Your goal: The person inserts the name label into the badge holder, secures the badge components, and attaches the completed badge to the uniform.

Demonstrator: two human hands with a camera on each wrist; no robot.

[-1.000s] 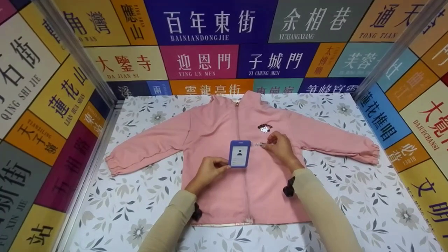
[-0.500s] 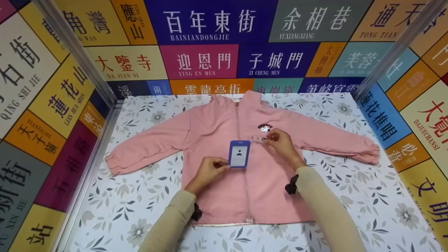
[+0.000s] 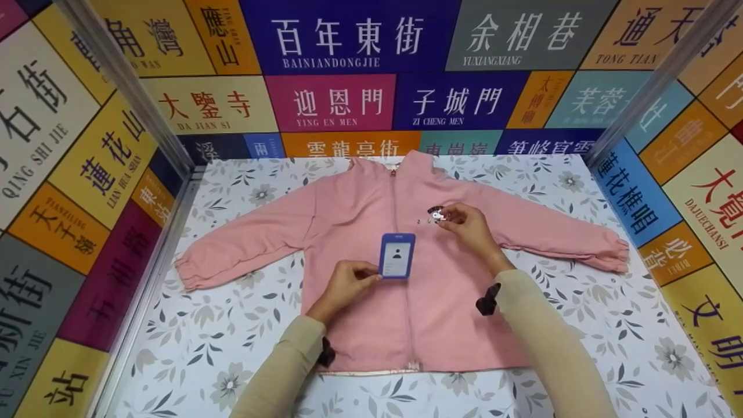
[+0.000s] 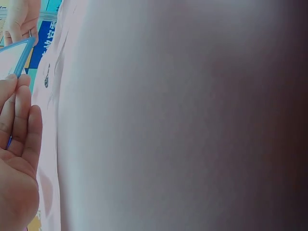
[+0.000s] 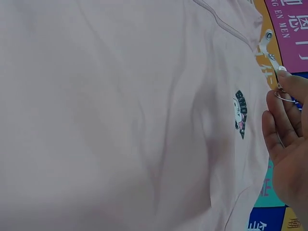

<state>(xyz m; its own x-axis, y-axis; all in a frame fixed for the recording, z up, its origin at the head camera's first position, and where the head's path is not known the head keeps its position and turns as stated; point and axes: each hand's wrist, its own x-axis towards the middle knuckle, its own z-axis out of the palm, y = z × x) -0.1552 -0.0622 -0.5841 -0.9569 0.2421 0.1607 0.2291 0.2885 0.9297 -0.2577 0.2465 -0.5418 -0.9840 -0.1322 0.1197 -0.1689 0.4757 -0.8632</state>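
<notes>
A pink zip-up jacket (image 3: 371,331) lies spread out with its front facing up. My left hand (image 3: 348,284) pinches the lower left corner of a blue ID badge holder (image 3: 396,255), which is held upright over the zip. Between the thumb and fingers of my right hand (image 3: 469,227) is a clear badge strap (image 5: 270,57) with metal snaps and a thin bent wire. It stands apart from the badge holder. In the head view this hand and strap overlap the small cartoon print (image 5: 240,114) on the jacket's chest.
Under the jacket is a white tabletop with grey flowers (image 3: 229,380). Panels of colourful lettered signs (image 3: 342,35) close in the back and both sides, with metal posts (image 3: 650,81) at the corners. The jacket's sleeves (image 3: 249,244) reach out to either side.
My right hand has moved up and away from the badge holder with the strap, toward the chest print. The left hand and badge holder have stayed in place.
</notes>
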